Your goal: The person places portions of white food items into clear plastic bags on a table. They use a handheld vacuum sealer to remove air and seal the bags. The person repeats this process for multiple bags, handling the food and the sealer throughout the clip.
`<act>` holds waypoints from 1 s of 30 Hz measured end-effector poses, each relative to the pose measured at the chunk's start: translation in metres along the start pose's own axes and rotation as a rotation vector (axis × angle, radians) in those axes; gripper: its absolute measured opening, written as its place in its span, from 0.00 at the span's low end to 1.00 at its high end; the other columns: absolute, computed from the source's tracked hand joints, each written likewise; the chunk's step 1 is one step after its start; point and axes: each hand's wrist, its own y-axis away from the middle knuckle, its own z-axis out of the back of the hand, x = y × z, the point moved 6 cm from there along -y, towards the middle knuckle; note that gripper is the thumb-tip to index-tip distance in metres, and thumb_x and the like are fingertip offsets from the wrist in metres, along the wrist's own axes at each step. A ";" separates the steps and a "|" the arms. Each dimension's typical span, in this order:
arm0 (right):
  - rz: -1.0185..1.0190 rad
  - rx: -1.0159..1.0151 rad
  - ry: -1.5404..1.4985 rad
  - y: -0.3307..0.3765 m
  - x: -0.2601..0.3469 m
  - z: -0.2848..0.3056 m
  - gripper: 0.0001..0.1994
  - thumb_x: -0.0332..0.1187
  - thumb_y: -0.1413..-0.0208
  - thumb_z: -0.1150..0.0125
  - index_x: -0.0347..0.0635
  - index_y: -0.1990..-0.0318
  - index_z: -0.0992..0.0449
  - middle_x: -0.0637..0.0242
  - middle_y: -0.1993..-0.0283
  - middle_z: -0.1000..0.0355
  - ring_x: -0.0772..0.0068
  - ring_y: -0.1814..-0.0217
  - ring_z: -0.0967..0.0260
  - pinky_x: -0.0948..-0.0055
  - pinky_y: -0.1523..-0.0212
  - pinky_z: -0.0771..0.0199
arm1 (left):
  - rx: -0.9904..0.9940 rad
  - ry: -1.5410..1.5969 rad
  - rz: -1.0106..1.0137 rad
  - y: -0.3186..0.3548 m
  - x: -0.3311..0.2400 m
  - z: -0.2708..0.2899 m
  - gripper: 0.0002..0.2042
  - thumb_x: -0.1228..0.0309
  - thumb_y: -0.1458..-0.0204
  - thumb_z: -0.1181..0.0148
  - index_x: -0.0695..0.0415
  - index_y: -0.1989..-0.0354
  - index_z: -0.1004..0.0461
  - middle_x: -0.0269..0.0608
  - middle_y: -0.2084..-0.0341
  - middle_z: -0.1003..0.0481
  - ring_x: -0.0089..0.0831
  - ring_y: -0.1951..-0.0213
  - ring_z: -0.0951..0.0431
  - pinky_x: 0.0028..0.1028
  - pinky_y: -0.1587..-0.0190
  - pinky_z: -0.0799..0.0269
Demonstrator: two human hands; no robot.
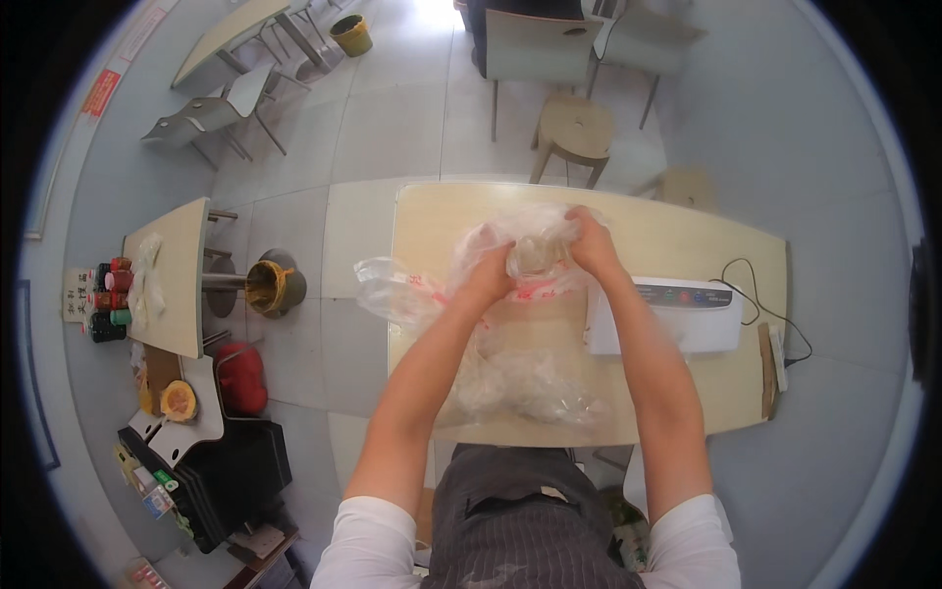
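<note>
A clear plastic bag (535,221) with red print is between the fingers of both hands, above the surface (706,236). The fingers of the left hand (493,273) are curled in on its left side; those of the right hand (595,245) are bent close together on its upper right edge. A clear, rounded form shows in the gap between them, too blurred to identify. Left of the left fingers, a loose, crumpled stretch of printed plastic (397,290) spreads past the surface's edge. Below the fingers, nearer the body, lies a heap of clear plastic (525,383). Right of and below the right fingers sits a white machine (687,316), partly covered by the right forearm, with a black cord (754,280) beyond it. Well above the fingers, a beige stool (575,128) stands on the floor; far to their left is a bin (275,287) with a yellow liner.
</note>
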 end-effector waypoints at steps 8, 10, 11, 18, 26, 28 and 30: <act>0.179 -0.084 0.560 0.031 -0.004 -0.041 0.32 0.26 0.56 0.41 0.43 0.39 0.41 0.53 0.43 0.37 0.52 0.42 0.39 0.62 0.41 0.40 | -0.347 -0.294 -0.157 0.005 -0.018 0.027 0.36 0.77 0.67 0.35 0.57 0.42 0.40 0.66 0.44 0.42 0.56 0.40 0.43 0.40 0.40 0.42; 0.131 -0.067 0.583 0.049 -0.003 -0.036 0.31 0.26 0.55 0.42 0.42 0.39 0.41 0.52 0.42 0.38 0.51 0.41 0.40 0.61 0.40 0.40 | -0.318 -0.357 -0.139 0.008 -0.026 0.020 0.36 0.77 0.65 0.35 0.57 0.42 0.40 0.65 0.44 0.41 0.56 0.41 0.42 0.40 0.40 0.42; 0.107 -0.061 0.593 0.058 -0.004 -0.033 0.31 0.27 0.55 0.42 0.41 0.39 0.41 0.52 0.41 0.39 0.51 0.40 0.41 0.60 0.40 0.40 | -0.326 -0.419 -0.165 0.012 -0.031 0.017 0.36 0.78 0.65 0.35 0.58 0.41 0.40 0.64 0.45 0.40 0.55 0.42 0.41 0.40 0.41 0.41; 0.219 -0.500 0.095 0.178 -0.056 0.029 0.21 0.22 0.53 0.48 0.37 0.48 0.33 0.51 0.49 0.33 0.51 0.44 0.37 0.63 0.45 0.34 | -0.299 -0.078 0.129 -0.004 0.016 0.046 0.36 0.61 0.55 0.39 0.61 0.38 0.45 0.61 0.49 0.33 0.53 0.47 0.33 0.41 0.45 0.37; -0.341 -0.608 0.108 0.382 -0.231 0.012 0.17 0.18 0.55 0.52 0.37 0.56 0.28 0.54 0.56 0.29 0.57 0.55 0.29 0.65 0.55 0.28 | -0.076 -0.475 -0.138 0.035 -0.017 0.028 0.24 0.70 0.48 0.48 0.67 0.43 0.40 0.62 0.52 0.31 0.54 0.49 0.31 0.40 0.46 0.35; -0.465 -0.502 0.165 0.403 -0.272 -0.012 0.19 0.17 0.57 0.52 0.39 0.54 0.29 0.54 0.51 0.30 0.58 0.50 0.31 0.64 0.51 0.30 | -0.200 -0.448 -0.370 0.055 -0.026 0.035 0.15 0.72 0.48 0.48 0.63 0.52 0.30 0.57 0.56 0.28 0.51 0.53 0.28 0.38 0.49 0.33; -0.321 -0.546 0.214 0.396 -0.231 -0.009 0.23 0.17 0.58 0.52 0.39 0.50 0.31 0.52 0.47 0.33 0.55 0.45 0.34 0.62 0.47 0.33 | -0.179 -0.256 -0.418 0.082 -0.038 0.043 0.11 0.75 0.48 0.47 0.62 0.57 0.27 0.52 0.58 0.26 0.44 0.56 0.25 0.33 0.53 0.29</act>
